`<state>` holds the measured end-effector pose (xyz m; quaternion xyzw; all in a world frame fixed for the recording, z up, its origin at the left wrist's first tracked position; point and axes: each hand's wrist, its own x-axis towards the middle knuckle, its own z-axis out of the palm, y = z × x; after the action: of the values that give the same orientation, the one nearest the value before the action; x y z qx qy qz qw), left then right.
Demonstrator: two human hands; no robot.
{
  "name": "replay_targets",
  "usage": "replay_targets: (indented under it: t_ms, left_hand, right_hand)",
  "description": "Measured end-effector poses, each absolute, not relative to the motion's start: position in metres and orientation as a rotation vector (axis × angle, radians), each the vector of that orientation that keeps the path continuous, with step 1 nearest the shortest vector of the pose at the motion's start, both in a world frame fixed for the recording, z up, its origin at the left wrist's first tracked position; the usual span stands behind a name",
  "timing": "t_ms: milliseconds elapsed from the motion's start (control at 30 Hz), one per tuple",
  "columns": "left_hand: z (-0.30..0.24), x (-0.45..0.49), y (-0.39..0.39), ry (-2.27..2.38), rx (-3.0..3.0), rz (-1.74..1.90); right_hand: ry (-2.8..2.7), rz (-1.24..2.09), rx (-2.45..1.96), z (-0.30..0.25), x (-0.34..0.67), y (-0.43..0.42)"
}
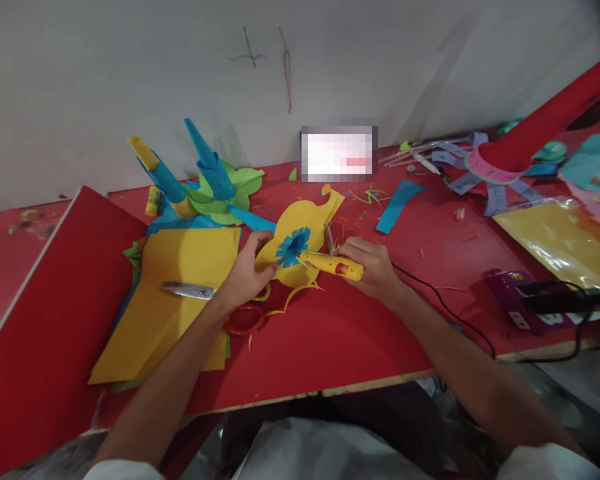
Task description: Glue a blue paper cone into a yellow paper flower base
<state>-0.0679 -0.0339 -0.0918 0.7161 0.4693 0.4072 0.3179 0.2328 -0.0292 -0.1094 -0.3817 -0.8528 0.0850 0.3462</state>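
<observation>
At the centre of the frame, a blue fringed paper flower (pixel 293 247) sits on a yellow paper cut-out (pixel 307 223), which lies on the red table (pixel 340 340). Your right hand (pixel 375 267), just right of centre, is wrapped around a yellow glue gun (pixel 333 265). Its tip is touching or almost touching the flower's right edge; I cannot tell which. Your left hand (pixel 247 270), just left of centre, pinches the cut-out's left edge, fingertips close to the flower.

The tip may be hot, so those fingertips could be burned if the paper slips, and glue could string onto the table. Below your left wrist lie red-handled scissors (pixel 190 291), blades pointing left over a yellow sheet (pixel 155 333); a dropped wrist could catch them. A black cord (pixel 445 308) runs from beside your right hand toward a purple power strip (pixel 520 300) at the right. Your right forearm could snag it and jerk the gun.
</observation>
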Motion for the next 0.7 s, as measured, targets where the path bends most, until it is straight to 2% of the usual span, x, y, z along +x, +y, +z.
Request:
replay_targets:
  t_ms: [367,500,700]
  left_hand:
    - [-0.076,-0.082,-0.026,1.444,1.785,1.497]
    - [-0.046,-0.087,-0.014,1.462,1.971,1.478]
    - [-0.002,-0.062,0.001,1.299,2.127,1.173]
  right_hand:
    - [-2.015,0.327,-0.98,-0.104,0.239,-0.034]
    - [-1.863,0.416,-0.989,-0.099,0.234,-0.033]
    - [-1.713,0.781,-0.962,-0.1,0.224,-0.027]
